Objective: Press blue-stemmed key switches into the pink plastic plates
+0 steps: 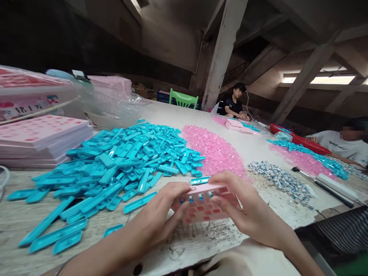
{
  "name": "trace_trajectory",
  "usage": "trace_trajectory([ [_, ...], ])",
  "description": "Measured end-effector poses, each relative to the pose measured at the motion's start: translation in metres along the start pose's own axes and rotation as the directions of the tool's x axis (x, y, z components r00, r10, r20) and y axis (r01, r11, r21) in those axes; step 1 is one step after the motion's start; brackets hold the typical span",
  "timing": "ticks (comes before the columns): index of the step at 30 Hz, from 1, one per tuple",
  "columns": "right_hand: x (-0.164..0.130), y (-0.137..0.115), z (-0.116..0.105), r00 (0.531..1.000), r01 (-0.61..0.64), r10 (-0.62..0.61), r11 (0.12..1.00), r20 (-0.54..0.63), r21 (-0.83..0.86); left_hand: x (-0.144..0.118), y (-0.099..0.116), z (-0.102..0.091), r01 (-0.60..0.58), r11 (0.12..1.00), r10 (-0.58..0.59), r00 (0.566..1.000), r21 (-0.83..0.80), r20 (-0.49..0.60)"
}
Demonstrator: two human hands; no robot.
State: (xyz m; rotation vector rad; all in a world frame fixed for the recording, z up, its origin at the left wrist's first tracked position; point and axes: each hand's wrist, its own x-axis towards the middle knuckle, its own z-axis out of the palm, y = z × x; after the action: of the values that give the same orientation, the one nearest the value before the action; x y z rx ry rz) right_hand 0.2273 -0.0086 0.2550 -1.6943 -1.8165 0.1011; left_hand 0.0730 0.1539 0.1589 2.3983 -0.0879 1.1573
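Our left hand (pixel 161 214) and right hand (pixel 244 209) are bare, without gloves or rings, and our fingers (pixel 175 191) carry short, unpainted nails. Both forearms are bare to the frame edge. A pale peach garment covers our lap.

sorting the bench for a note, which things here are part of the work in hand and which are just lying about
In hand: pink card held by left hand and right hand; blue piece on top.

Lying about: blue parts pile, pink pile, card stacks, green chair.

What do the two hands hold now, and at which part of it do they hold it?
Both hands hold a pink card stack by its short ends: the left hand at the left end, the right hand at the right end.
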Motion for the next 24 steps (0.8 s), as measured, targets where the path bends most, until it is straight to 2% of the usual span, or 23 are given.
trace_trajectory([
  [4, 0.0, 0.0, 0.001, 0.984, -0.158, 0.173, 0.961, -0.045, 0.228, 0.005, 0.007, -0.009, 0.072, 0.992, -0.06, 0.992, -0.105, 0.111],
  [8, -0.002, 0.001, 0.001, 0.94, -0.313, 0.34, 0.809, 0.039, 0.497, 0.013, 0.011, -0.017, 0.092, 0.988, -0.07, 0.982, -0.123, 0.174],
  [11, -0.003, 0.005, 0.003, 0.902, -0.391, 0.426, 0.738, 0.07, 0.55, 0.015, 0.008, -0.015, 0.146, 0.981, -0.112, 0.963, -0.126, 0.245],
  [14, -0.007, 0.02, 0.016, 0.881, -0.421, 0.472, 0.769, 0.016, 0.481, 0.011, -0.002, -0.006, 0.232, 0.966, -0.187, 0.929, -0.111, 0.32],
  [17, -0.015, 0.044, 0.038, 0.87, -0.41, 0.466, 0.864, -0.158, 0.292, 0.003, -0.011, 0.004, 0.306, 0.947, -0.247, 0.884, -0.093, 0.397],
  [19, -0.022, 0.066, 0.047, 0.855, -0.416, 0.453, 0.89, -0.253, 0.189, 0.0, -0.012, 0.006, 0.316, 0.945, -0.251, 0.868, -0.085, 0.429],
  [22, -0.034, 0.109, 0.035, 0.803, -0.477, 0.462, 0.877, -0.376, 0.058, 0.002, -0.006, 0.004, 0.283, 0.959, -0.234, 0.845, -0.03, 0.48],
  [24, -0.042, 0.144, 0.011, 0.722, -0.575, 0.501, 0.818, -0.478, -0.01, 0.007, 0.0, 0.0, 0.247, 0.968, -0.231, 0.84, 0.033, 0.491],
])
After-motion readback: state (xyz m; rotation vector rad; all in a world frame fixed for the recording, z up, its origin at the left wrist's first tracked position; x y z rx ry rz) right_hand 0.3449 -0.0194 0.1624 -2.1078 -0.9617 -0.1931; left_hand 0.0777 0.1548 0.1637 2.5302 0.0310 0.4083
